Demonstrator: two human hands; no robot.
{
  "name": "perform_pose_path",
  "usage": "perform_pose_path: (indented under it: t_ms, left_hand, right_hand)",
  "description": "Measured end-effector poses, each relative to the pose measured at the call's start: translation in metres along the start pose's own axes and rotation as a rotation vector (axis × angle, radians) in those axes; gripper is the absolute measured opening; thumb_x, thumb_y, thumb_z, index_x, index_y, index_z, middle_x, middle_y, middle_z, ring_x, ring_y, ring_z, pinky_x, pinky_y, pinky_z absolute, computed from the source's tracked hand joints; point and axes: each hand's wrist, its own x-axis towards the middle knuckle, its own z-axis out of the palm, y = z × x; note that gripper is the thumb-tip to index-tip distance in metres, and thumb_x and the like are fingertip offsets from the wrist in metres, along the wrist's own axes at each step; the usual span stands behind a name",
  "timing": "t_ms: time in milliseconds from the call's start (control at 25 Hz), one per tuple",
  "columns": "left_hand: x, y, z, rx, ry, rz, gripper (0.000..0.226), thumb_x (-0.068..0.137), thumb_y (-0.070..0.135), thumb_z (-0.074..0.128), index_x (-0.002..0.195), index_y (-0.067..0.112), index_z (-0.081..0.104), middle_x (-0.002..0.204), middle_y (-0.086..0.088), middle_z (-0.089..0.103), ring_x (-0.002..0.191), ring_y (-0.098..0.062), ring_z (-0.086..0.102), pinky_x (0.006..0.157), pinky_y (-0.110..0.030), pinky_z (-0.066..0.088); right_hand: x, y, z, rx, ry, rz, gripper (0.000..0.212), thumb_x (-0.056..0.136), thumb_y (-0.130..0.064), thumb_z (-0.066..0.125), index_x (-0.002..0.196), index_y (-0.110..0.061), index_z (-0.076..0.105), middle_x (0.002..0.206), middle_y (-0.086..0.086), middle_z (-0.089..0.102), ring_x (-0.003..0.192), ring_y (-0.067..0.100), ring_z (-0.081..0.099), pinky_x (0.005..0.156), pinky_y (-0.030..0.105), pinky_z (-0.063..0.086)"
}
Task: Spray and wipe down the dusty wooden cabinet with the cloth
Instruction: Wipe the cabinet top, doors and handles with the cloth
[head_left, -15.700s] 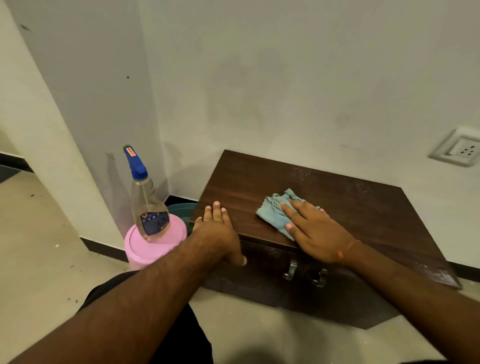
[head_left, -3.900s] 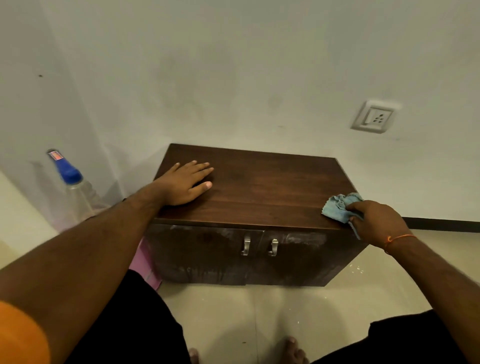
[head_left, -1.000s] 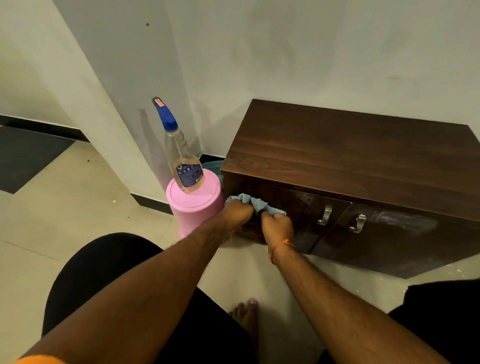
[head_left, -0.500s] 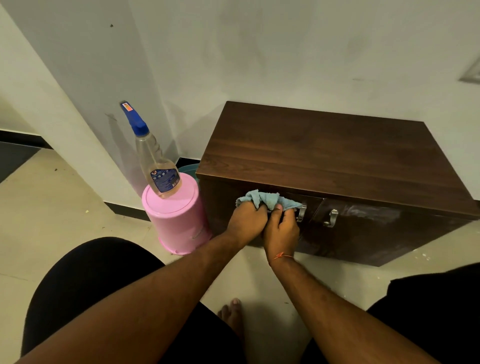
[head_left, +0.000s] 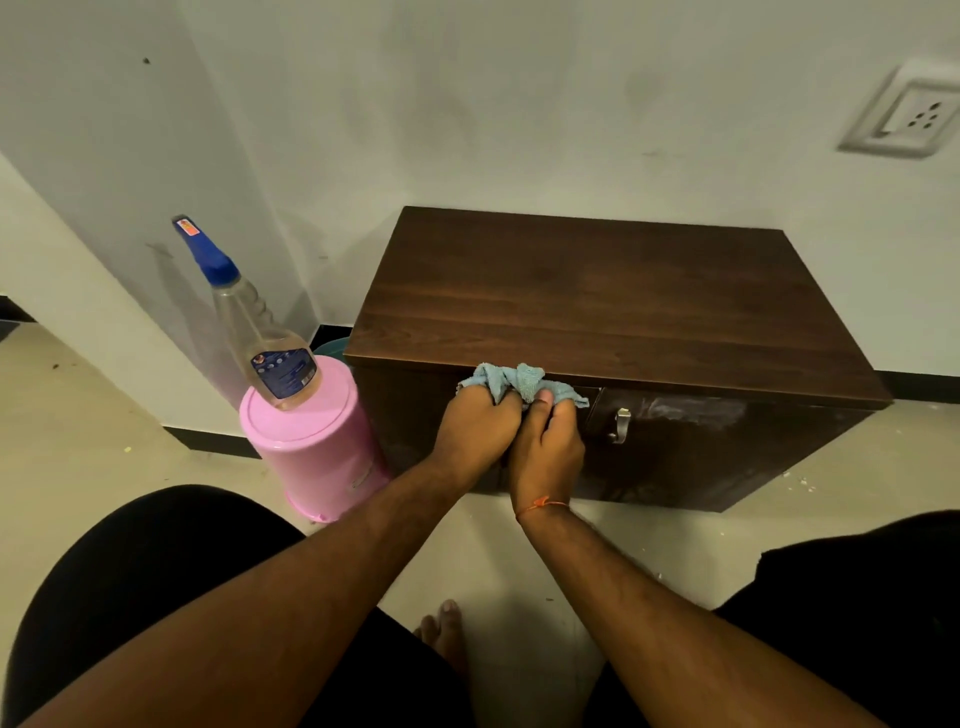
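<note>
Up against the front of the cabinet (head_left: 618, 306), just under its top edge, sits the bunched blue cloth (head_left: 519, 382), with both hands on it. The left hand (head_left: 480, 431) has its fingers curled into the cloth's left part; the right hand (head_left: 548, 447) pinches the right part, thumb up against the fabric. Most of the cloth is buried under the fingers, so only a crumpled ridge shows above the knuckles. The hands also cover the middle of the cabinet front, and only one metal handle (head_left: 621, 425) can be seen, just right of the right hand. A pale dusty smear (head_left: 696, 410) shows on the right door; the lower front is dark and hard to read. An orange thread (head_left: 540, 504) circles the right wrist.

Just left of the cabinet stands a pink bin (head_left: 311, 441), with the spray bottle (head_left: 260, 332) resting on its lid, leaning left in this wide view; its label is too small to read. A sliver of something teal (head_left: 332, 345) peeks out between bin and cabinet, too hidden to identify. On the far wall at the right is a socket plate (head_left: 909, 117), blurred and cut by the frame edge. Near the bottom, dark-clothed knees fill both corners, and a bare foot (head_left: 447, 634) shows partly between the forearms on the floor (head_left: 78, 441).
</note>
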Motion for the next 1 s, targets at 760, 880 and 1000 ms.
perform_pose_path:
  t_ms: [760,880,1000]
  left_hand:
    - [0.035,-0.112,0.009,-0.07,-0.275,-0.421,0.02,0.108,0.021,0.052,0.116,0.02,0.071,0.11,-0.003,0.078,0.101,-0.015,0.07,0.102,-0.043,0.054]
    - [0.044,-0.136,0.029,-0.144,-0.204,-0.546,0.022,0.109,0.017,0.049,0.113,0.018,0.071,0.107,-0.002,0.076,0.095,-0.016,0.07,0.092,-0.039,0.061]
    - [0.053,-0.158,0.042,-0.227,-0.186,-0.599,0.025,0.111,0.01,0.046,0.117,0.012,0.071,0.118,-0.01,0.075,0.097,-0.02,0.071,0.068,-0.028,0.062]
  right_hand:
    - [-0.025,0.109,0.05,-0.291,-0.36,0.24,0.029,0.11,-0.042,0.044,0.105,-0.021,0.064,0.098,0.008,0.077,0.083,0.032,0.076,0.071,0.051,0.065]
    - [-0.015,0.131,0.057,-0.324,-0.444,0.375,0.028,0.109,-0.039,0.05,0.11,-0.022,0.072,0.105,0.007,0.078,0.089,0.032,0.077,0.071,0.05,0.066]
    - [-0.007,0.137,0.058,-0.188,-0.521,0.604,0.022,0.109,-0.031,0.054,0.117,-0.026,0.073,0.109,0.004,0.076,0.091,0.03,0.077,0.06,0.038,0.065]
